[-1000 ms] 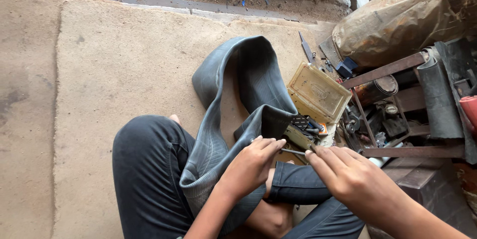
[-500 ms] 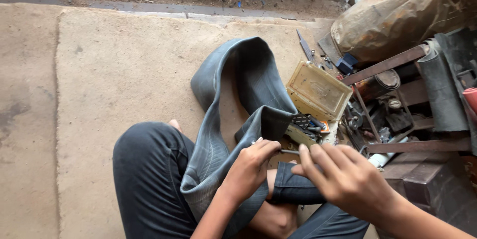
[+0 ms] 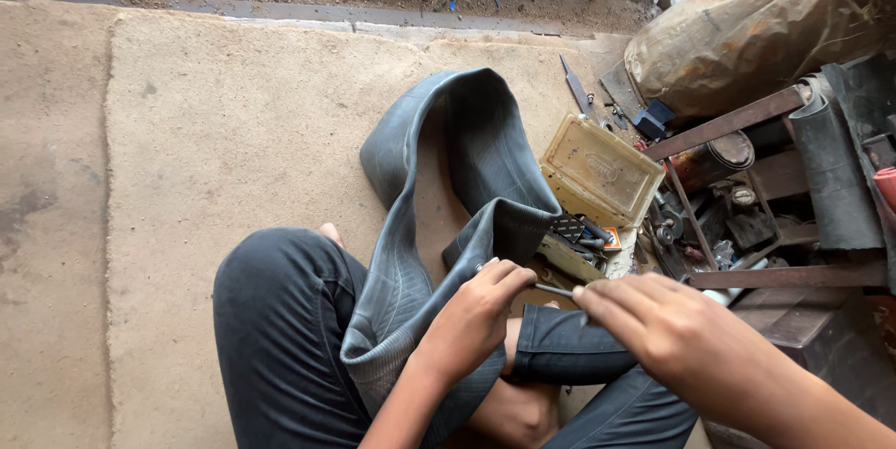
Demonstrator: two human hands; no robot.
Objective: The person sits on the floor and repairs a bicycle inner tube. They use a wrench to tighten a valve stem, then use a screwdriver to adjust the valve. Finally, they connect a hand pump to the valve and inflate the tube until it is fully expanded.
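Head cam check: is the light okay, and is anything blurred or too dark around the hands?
Head view: soft, even daylight, no glare; left hand and inner tube sharp; right hand slightly blurred; thin tool between the hands small, hard to identify; junk under the metal frame in shadow.

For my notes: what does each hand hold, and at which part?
Left hand pinches the grey inner tube at its folded edge. Right hand grips one end of a thin metal tool.
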